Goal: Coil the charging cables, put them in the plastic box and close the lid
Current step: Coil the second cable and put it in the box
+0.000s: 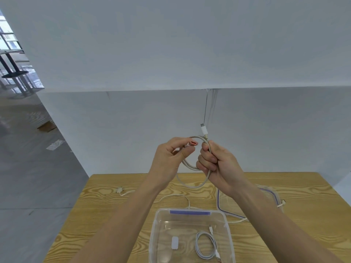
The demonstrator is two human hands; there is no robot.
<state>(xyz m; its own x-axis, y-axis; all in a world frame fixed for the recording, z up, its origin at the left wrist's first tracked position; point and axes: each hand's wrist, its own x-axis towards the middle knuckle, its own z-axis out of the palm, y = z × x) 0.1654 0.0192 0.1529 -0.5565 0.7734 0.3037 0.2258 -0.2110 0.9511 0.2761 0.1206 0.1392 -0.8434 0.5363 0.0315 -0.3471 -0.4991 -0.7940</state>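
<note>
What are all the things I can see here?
table: one, light wood, under everything
box: one, clear, open, front of table
lid: one, clear with purple seal, on table right of box
coiled cable: one, white, inside box, right side
small block: one, white, inside box, left of coiled cable
loose cable: one or two, white, on table behind box
held cable: one, pale grey with orange end, looped above table
left hand: one, pinches orange end
right hand: one, grips the loops
</note>
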